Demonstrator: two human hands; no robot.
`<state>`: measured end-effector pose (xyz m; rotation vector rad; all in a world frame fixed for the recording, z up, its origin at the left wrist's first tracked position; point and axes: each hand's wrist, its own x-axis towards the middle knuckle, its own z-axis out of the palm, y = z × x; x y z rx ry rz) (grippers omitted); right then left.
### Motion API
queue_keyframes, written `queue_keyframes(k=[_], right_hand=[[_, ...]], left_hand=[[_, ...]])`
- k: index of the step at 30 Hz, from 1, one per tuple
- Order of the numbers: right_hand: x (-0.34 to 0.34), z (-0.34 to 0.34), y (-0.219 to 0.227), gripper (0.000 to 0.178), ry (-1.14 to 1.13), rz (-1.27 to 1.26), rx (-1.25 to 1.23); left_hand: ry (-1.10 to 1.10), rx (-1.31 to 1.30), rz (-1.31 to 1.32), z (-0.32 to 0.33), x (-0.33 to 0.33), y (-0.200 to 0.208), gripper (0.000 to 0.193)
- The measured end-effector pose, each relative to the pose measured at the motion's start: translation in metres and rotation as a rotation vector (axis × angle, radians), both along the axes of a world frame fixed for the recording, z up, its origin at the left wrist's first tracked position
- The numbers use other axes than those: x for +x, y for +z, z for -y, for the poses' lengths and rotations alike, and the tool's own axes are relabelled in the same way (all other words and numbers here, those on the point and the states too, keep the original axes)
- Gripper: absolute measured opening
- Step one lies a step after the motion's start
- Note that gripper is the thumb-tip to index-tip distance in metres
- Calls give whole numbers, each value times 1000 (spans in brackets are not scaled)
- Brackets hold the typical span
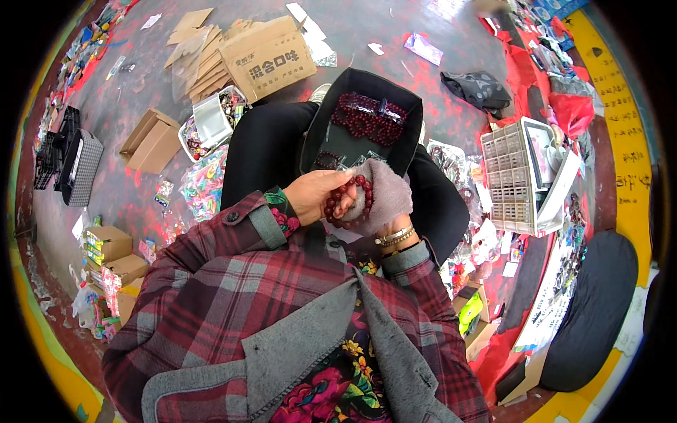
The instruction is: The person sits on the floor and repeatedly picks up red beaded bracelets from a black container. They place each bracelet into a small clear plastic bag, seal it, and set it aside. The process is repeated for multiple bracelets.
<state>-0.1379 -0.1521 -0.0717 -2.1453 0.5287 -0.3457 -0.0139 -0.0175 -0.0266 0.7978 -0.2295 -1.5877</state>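
Observation:
My left hand [315, 195] is closed on a dark red bead bracelet [330, 209], its beads looping out round the fingers. Against the beads, a pinkish-grey cloth [390, 196] is wrapped over my right hand [392, 225], which grips it; most of that hand's fingers are hidden beneath. Both hands are together just above my lap. Right beyond them a black box [319, 134] rests between my knees. In it lie a pile of dark red bead strings [367, 120] and some clear plastic wrapping near the close end.
Left of my knee are a white basket of trinkets [211, 120] and an open carton [150, 141]; flattened cardboard [268, 60] lies beyond. On the right stand a beige plastic crate [504, 173] and a black bag [476, 92]. Loose packets [204, 183] litter the floor.

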Motion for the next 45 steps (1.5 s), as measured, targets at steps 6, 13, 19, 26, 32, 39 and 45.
queue_keyframes(k=[6, 13, 19, 26, 32, 39, 45], right_hand=[[5, -9, 67, 22, 214, 91, -498], [11, -13, 68, 24, 63, -242, -478], [8, -9, 81, 49, 231, -253, -301], [12, -9, 57, 37, 135, -312, -436], [8, -10, 51, 42, 5, -54, -378], [13, -15, 67, 24, 92, -316, -490], [13, -10, 49, 25, 25, -252, -445]], left_hand=[[61, 28, -38, -4, 6, 4, 37], [-30, 37, 31, -5, 5, -4, 34], [116, -4, -152, -3, 7, -4, 34], [30, 55, -24, -4, 6, -10, 33], [116, -33, -180, -2, 5, -18, 32], [79, -2, -150, -4, 10, -14, 27], [109, 63, -141, -3, 4, -14, 21]])
